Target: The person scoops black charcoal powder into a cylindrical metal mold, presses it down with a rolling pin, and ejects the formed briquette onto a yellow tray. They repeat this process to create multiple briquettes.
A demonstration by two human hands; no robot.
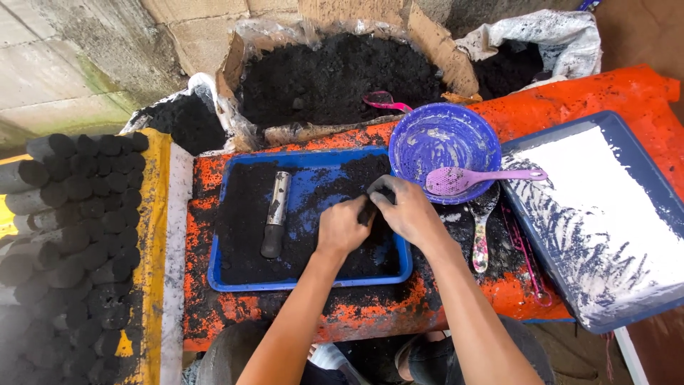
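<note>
My left hand [342, 228] and my right hand [404, 210] meet over the right part of a blue tray [306, 283] covered in black powder. Both are closed around a small dark lump of black material [368, 212] held between them, fingers pressed on it from either side. A metal tube with a dark end [276, 214] lies in the tray to the left of my hands. Both hands are smeared with black dust.
A purple bowl [443, 142] holds a pink slotted spoon [481, 177]; another spoon [480, 228] lies below it. A blue tray of white powder [605, 214] sits at right. Black cylinders [71, 235] are stacked at left. A cardboard box of black powder [335, 75] stands behind.
</note>
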